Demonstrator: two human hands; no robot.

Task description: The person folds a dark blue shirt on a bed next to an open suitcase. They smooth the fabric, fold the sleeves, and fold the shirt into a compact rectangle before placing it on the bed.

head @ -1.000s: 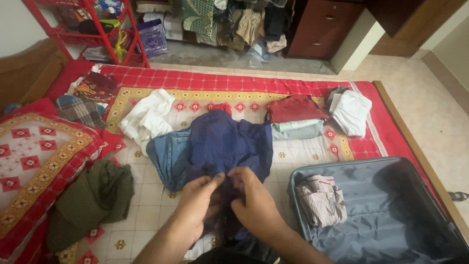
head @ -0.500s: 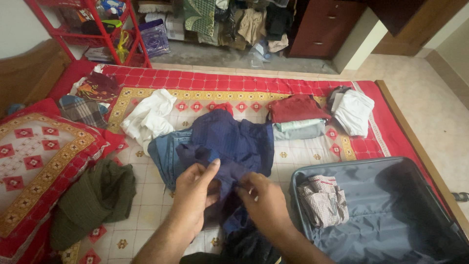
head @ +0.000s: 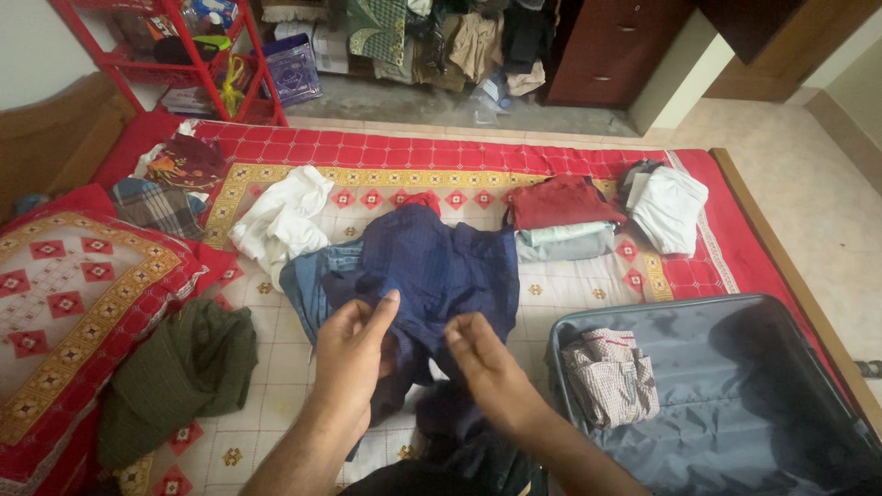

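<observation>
Navy striped garment (head: 432,266) lies mid-bed on the red-and-cream patterned bedspread (head: 514,174), its near edge lifted toward me. My left hand (head: 354,354) has thumb and fingers pinched on that edge, cloth bunched in the palm. My right hand (head: 482,354) pinches the same edge just beside it, fingertips closed on the fabric. Both hands sit close together with a short span of cloth between them.

Under the navy piece, on its left, blue denim jeans (head: 308,285) stick out, touching it. White crumpled garment (head: 280,220) is just beyond the jeans. Olive-green garment (head: 184,367) lies heaped near the left hand, apart from it. Red patterned pillow (head: 73,294) is far left.

Beyond the navy piece to the right: folded stack, dark red top (head: 560,202) over a pale grey-green piece (head: 565,242). Folded white garment (head: 671,211) is next to that stack, near the bed's edge.

Open grey suitcase (head: 735,386) is at right, near my right hand, with 1 checked folded shirt (head: 611,377) in its left corner. Red metal rack (head: 184,55) stands beyond the bed.
</observation>
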